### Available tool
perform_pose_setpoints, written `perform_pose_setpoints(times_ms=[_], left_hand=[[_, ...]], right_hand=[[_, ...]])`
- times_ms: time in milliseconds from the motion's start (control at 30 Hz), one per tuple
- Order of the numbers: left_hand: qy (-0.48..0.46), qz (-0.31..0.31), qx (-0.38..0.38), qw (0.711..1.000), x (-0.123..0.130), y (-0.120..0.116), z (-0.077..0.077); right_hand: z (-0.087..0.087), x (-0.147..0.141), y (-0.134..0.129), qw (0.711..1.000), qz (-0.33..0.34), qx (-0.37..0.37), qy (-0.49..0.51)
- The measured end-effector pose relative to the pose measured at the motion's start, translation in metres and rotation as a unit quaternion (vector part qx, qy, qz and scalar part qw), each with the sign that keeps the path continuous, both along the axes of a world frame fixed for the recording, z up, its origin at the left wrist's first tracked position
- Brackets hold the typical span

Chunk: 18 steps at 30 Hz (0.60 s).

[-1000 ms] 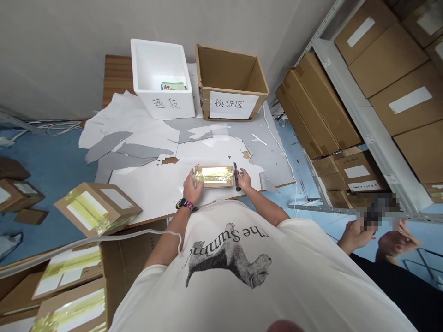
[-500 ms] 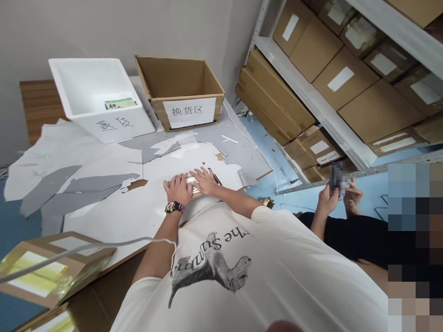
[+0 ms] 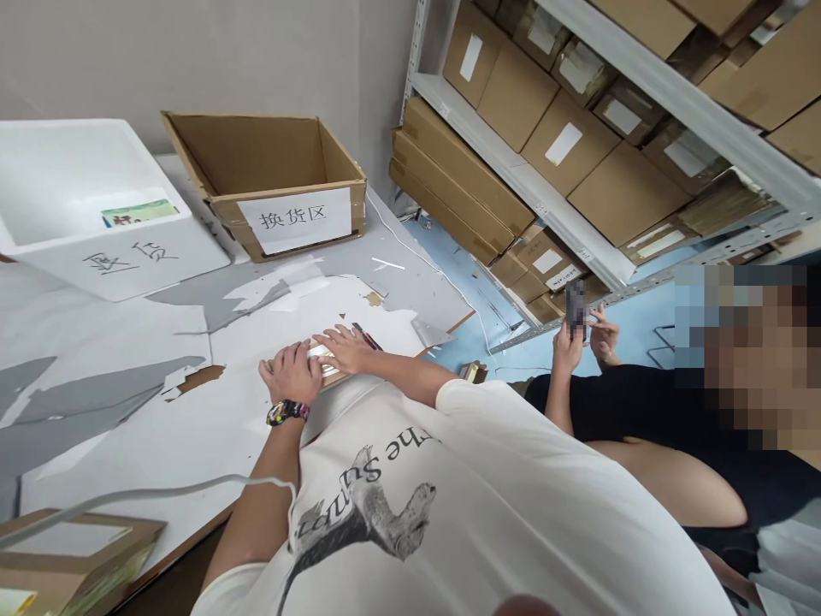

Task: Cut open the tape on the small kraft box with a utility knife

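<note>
Parcel, small, brown cardboard, shiny-taped, beneath left hand and right hand, fingers spread wide across it; red-and-black utility knife lies just beside, on white sheet: careless reach risks cut.

Open cardboard box, white foam box, shelved cartons
</note>
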<state>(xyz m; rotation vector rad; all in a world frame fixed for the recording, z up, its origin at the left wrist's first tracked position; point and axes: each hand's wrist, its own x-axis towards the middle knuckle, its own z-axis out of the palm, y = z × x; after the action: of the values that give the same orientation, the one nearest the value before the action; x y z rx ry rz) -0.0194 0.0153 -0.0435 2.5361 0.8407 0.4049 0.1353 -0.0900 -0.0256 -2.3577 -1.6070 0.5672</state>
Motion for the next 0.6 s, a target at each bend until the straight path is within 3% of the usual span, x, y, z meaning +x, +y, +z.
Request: perform_pose_setpoints(times_ms=[600], left_hand=[[-0.006, 0.002, -0.024, 1.0, 0.0, 0.004, 0.002]], right_hand=[[-0.013, 0.007, 0.005, 1.0, 0.024, 0.013, -0.006]])
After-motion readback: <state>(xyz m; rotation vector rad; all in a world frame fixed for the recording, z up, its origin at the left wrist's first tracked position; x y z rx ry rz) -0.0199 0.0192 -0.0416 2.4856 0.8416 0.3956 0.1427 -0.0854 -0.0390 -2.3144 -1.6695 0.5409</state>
